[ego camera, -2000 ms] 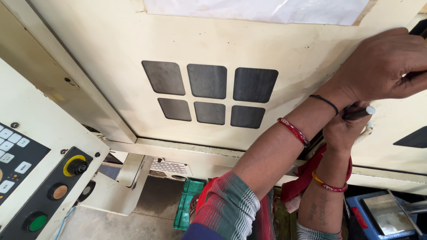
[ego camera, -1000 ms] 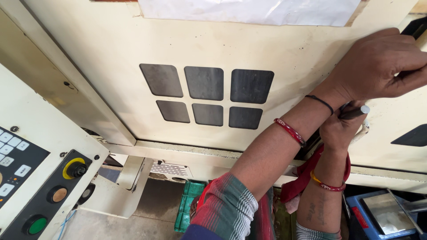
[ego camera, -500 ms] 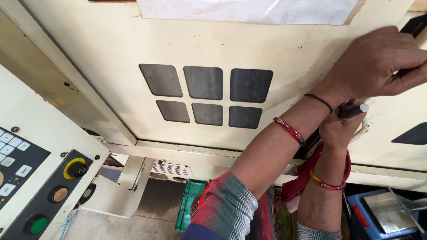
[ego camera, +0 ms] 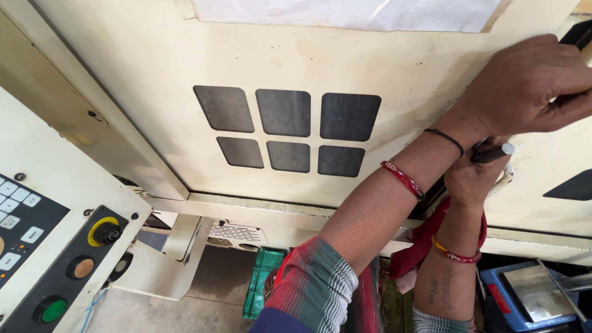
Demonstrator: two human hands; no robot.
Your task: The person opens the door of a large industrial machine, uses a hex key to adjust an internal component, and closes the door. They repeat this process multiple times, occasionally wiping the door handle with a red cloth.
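My left hand (ego camera: 530, 86) reaches up to the right across the cream machine door (ego camera: 154, 74) and is closed around a black handle (ego camera: 579, 34) at the frame's edge. Below it, partly hidden by my left wrist, my right hand (ego camera: 472, 179) grips a dark rod-shaped tool with a pale tip (ego camera: 496, 152), held against the door's seam. A red cloth (ego camera: 422, 243) hangs beside my right forearm. Both wrists wear red bangles.
Six dark window panes (ego camera: 287, 129) sit in the door, with a white sheet (ego camera: 345, 12) taped above. A control panel (ego camera: 37, 240) with keys, a yellow-ringed knob and a green button stands at the left. Below are a green crate (ego camera: 262, 280) and a blue box (ego camera: 524, 296).
Both hands stay at the same spot on the door's right edge. The view has drifted slightly, and my left hand has settled a little lower on the handle.
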